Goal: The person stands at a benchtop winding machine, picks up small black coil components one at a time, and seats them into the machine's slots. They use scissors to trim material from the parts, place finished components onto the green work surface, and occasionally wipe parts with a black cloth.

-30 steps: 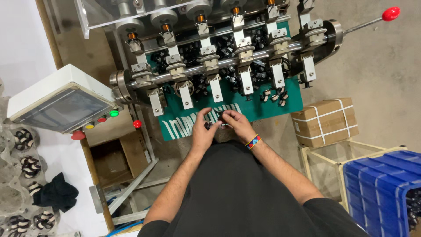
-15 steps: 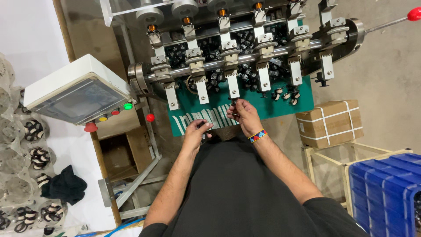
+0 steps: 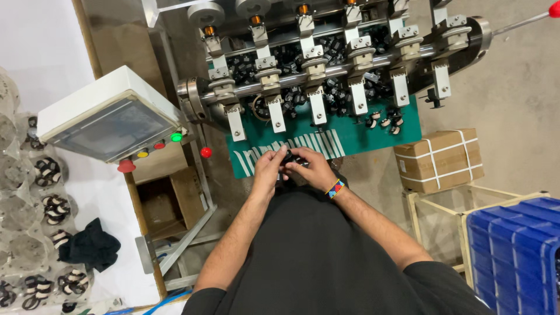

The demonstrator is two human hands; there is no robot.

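Observation:
My left hand (image 3: 269, 169) and my right hand (image 3: 309, 169) meet at the front edge of a green work surface (image 3: 350, 140). Together they pinch a small black part (image 3: 290, 156) between the fingertips. My right wrist wears a multicoloured beaded band (image 3: 335, 188). Behind the hands stands a machine with a horizontal steel shaft (image 3: 326, 73) and several white hanging arms. Heaps of small black parts (image 3: 291, 96) lie under the shaft, and a few black-and-white ones (image 3: 382, 121) rest on the green surface to the right.
A white control box (image 3: 111, 116) with red, yellow and green buttons sits at left. A strapped cardboard box (image 3: 440, 158) rests on a wooden frame at right, beside a blue crate (image 3: 513, 251). Coiled parts in clear trays (image 3: 35, 221) lie at far left. A red-knobbed lever (image 3: 554, 9) sticks out top right.
My left hand came back up from the green surface's edge to join my right hand, and both now hold the black part together. The view shifted slightly left.

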